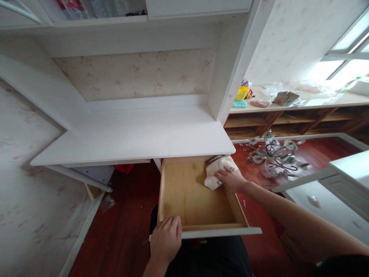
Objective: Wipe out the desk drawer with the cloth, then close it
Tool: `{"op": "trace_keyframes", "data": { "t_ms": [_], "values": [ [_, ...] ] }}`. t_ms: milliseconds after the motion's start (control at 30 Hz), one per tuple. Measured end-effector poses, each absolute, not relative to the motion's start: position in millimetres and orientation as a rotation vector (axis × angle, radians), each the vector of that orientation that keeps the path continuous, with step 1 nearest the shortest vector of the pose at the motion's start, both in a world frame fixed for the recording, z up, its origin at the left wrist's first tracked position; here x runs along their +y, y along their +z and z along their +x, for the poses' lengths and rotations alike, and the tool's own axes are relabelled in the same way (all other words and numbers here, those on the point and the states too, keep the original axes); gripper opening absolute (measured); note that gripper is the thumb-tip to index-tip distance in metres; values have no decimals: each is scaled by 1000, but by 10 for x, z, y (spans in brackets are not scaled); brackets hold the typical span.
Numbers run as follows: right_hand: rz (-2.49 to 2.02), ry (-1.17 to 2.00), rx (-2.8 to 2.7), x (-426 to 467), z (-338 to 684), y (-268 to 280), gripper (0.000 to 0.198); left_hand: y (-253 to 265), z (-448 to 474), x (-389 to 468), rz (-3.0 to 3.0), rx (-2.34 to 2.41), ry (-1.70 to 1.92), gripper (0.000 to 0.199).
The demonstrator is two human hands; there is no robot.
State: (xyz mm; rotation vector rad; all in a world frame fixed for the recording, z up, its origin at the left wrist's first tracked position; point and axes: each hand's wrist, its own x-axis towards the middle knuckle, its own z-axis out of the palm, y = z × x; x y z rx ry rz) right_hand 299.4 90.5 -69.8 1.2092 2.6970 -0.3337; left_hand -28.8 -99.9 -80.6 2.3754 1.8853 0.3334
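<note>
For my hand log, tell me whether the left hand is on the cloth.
No, the left hand is on the front edge of the drawer; the right hand is on the cloth.

The drawer [184,192] has room at centre; 1 cloth [212,181] and the right hand [232,180] block far right, the left hand [167,236] near left; under-desktop [150,132] clearance seems tight.

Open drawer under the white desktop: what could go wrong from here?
Pinching: the right hand presses a cloth near the back right corner of the drawer, close to the desktop; if the drawer slid in, fingers or cloth might catch under its edge.
Strain: the left hand is on the pulled-out front, so leaning there could tilt the drawer.
Tripping: a chandelier lies on the floor to the right.
</note>
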Motion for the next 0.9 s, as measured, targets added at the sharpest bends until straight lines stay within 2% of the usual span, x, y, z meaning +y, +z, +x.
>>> {"op": "trace_keyframes", "data": {
  "t_ms": [133,267,433,567,767,900],
  "values": [
    [1385,-673,2553,232,3203,-499,65,-845,-311,-989,2427,1864,407,23],
    [1503,-980,2421,-352,3309,-341,58,-912,-321,-949,2497,1831,603,19],
    [1527,-769,2484,-583,2945,-309,61,-906,-362,-910,2554,1681,953,18],
    [1423,-754,2666,-636,2112,-262,65,-755,-503,-1055,2331,1658,1273,22],
    [1240,-742,2913,-768,617,-255,42,-524,-742,-1529,2211,1832,1514,20],
    [1062,-514,3139,-900,287,-470,49,-632,-837,-1827,2067,2022,1611,18]
  ]
}}
